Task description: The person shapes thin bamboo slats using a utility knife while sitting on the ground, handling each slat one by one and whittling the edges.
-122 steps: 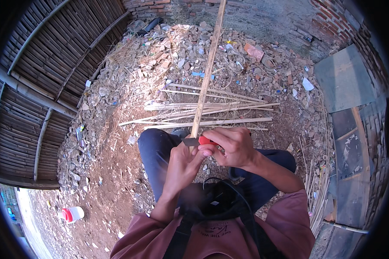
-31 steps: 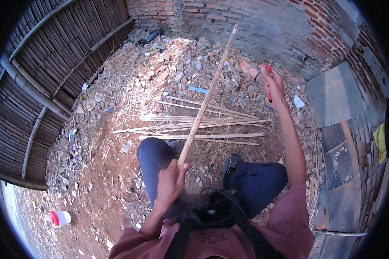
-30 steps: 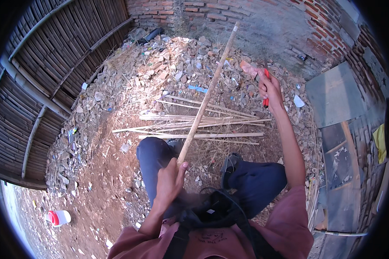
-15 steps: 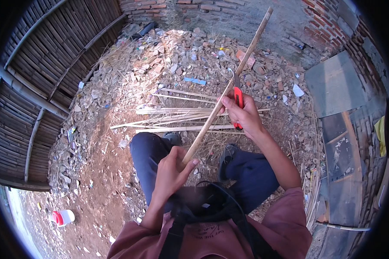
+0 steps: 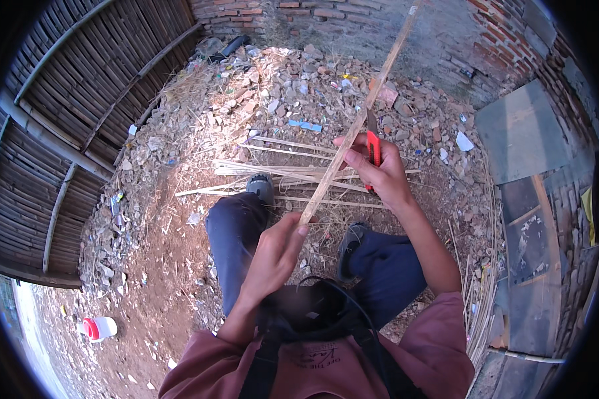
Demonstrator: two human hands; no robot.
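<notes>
Held slantwise before me is a long bamboo strip (image 5: 333, 167), its far end reaching up toward the brick wall. My left hand (image 5: 271, 256) is closed round the near end of the strip. My right hand (image 5: 383, 174) grips a red utility knife (image 5: 373, 151), its blade against the side of the strip, while the thumb and fingers steady the strip. Several pale split bamboo strips (image 5: 299, 174) lie across the ground beyond my feet. One shoe (image 5: 260, 188) rests by these strips.
Broken brick and stone rubble (image 5: 286, 86) covers the ground up to the brick wall (image 5: 333, 23). A bamboo slat wall (image 5: 80, 106) stands at left. A white jar with a red lid (image 5: 101, 328) lies at lower left. Flat grey boards (image 5: 522, 133) lean at right.
The strip has shifted away from me and turned to show a different face. My left hand has moved forward and right, and my left foot has come forward beside the strips on the ground.
</notes>
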